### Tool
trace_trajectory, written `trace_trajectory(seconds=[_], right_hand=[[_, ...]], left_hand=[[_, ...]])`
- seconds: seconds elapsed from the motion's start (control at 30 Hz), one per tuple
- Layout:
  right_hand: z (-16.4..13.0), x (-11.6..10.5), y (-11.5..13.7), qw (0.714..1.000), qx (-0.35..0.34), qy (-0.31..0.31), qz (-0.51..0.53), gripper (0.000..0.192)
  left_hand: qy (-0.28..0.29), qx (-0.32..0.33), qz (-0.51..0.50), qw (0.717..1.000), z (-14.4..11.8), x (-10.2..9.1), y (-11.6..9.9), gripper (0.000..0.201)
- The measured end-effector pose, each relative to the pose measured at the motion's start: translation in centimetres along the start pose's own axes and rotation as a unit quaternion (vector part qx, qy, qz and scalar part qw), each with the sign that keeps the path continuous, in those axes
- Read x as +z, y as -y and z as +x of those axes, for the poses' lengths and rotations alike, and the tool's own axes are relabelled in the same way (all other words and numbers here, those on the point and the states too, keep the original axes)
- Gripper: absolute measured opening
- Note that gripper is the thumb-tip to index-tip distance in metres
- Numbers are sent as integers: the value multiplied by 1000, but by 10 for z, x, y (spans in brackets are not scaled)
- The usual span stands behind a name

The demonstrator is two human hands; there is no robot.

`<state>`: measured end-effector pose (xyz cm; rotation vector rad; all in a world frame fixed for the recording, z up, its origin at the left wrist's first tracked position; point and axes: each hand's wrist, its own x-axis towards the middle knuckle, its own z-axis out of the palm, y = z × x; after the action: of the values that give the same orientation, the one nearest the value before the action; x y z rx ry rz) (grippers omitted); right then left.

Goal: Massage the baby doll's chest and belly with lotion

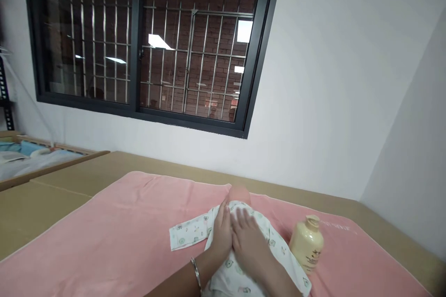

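Note:
A small baby-like figure in a white printed long-sleeved garment (229, 263) lies on a pink towel (146, 222); I cannot tell whether it is a doll. Its rounded head (239, 193) shows just beyond my fingers, and one sleeve stretches out to the left. My left hand (222, 229), below a silver bracelet on the wrist, is over the chest with its fingers straight and together. Against it rests my right hand (249, 239), fingers extended and slightly blurred. Neither hand visibly holds anything. The palms are hidden, so contact with the garment is unclear.
A pale yellow lotion-like bottle (307, 243) stands on the towel, right of the figure. Beneath the towel is a tan surface (139, 161) running to the white wall (313, 102). A barred window (191, 55) is ahead, and a bin with blue and white cloth (31, 155) lies far left.

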<state>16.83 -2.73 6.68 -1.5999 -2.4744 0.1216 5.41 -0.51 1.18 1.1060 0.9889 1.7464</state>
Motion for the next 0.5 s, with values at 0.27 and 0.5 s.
trace_trajectory(seconds=[0.27, 0.5], right_hand=[[12, -4, -14, 991, 133, -34, 11, 67], [6, -2, -10, 998, -21, -18, 53, 52]], left_hand=[[-6, 19, 27, 999, -5, 0, -3, 61], [12, 28, 55, 998, -9, -2, -9, 62]])
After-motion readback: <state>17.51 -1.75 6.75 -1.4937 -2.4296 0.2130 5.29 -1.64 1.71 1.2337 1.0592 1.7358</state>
